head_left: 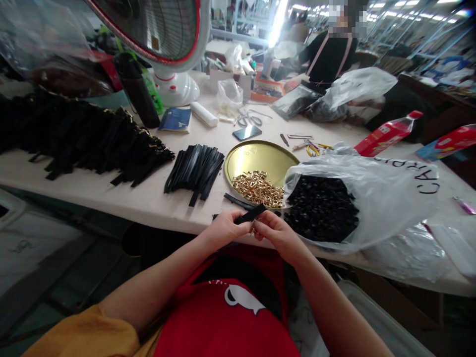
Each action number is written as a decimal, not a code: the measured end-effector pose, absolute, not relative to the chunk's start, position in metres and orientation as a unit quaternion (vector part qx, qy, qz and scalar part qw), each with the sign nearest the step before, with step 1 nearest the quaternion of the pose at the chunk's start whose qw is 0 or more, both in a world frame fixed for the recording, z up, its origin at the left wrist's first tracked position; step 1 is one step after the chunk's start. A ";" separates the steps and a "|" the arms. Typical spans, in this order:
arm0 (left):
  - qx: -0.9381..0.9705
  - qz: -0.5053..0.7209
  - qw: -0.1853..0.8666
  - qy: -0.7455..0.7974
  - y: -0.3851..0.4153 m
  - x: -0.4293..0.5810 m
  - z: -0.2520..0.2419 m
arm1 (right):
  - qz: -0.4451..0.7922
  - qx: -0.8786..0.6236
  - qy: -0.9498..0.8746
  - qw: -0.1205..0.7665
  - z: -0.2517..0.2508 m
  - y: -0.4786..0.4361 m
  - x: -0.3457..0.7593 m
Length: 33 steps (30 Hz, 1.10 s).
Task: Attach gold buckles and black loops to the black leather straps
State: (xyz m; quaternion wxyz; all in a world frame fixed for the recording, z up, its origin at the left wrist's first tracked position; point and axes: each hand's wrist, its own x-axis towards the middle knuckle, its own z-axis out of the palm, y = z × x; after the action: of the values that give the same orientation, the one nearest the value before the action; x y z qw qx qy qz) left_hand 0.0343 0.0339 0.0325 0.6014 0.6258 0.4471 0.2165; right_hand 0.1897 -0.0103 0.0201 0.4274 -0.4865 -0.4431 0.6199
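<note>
At the table's front edge my left hand (229, 225) is closed on a short black strap (251, 214). My right hand (273, 229) meets it, fingers pinched around a small gold-coloured buckle (253, 229) at the strap, partly hidden by the fingertips. Just beyond lies a round gold tray (267, 154) with a heap of gold buckles (258, 188) on its near side. Right of it, an open plastic bag (386, 198) spills small black pieces (322, 208). A bundle of black straps (195, 171) lies to the left, and loose strips (238, 201) lie before the tray.
A long pile of black straps with gold fittings (74, 131) covers the left side. Behind stand a fan (174, 89), a dark bottle (137, 89), a phone (247, 132), scissors (248, 119) and pliers (313, 148). Red-labelled bottles (388, 134) lie at right. A person (330, 54) is beyond.
</note>
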 end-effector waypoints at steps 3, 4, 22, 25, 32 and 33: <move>0.606 0.231 0.609 0.457 0.032 0.033 0.032 | 0.709 -0.441 -0.349 0.426 0.021 -0.014 0.187; 0.599 0.239 0.609 0.462 0.032 0.033 0.031 | 0.725 -0.428 -0.329 0.428 0.020 -0.015 0.185; 0.644 0.237 0.590 0.426 0.019 0.012 0.012 | 0.649 -0.482 -0.118 0.576 0.001 -0.016 0.176; 0.684 0.219 0.572 0.396 0.014 0.009 0.017 | 0.683 -0.460 -0.096 0.559 0.000 -0.020 0.171; 0.654 0.243 0.607 0.380 0.006 0.019 0.018 | 0.604 -0.508 -0.242 0.565 -0.006 -0.038 0.148; 0.634 0.240 0.628 0.383 0.006 0.020 0.016 | 0.578 -0.522 -0.264 0.569 -0.006 -0.040 0.147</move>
State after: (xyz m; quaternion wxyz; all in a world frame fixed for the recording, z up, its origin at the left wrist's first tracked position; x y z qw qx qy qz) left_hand 0.0199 0.0056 0.0161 0.6277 0.6341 0.3826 0.2398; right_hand 0.1470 -0.0403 -0.0057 0.5692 -0.5216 -0.2637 0.5783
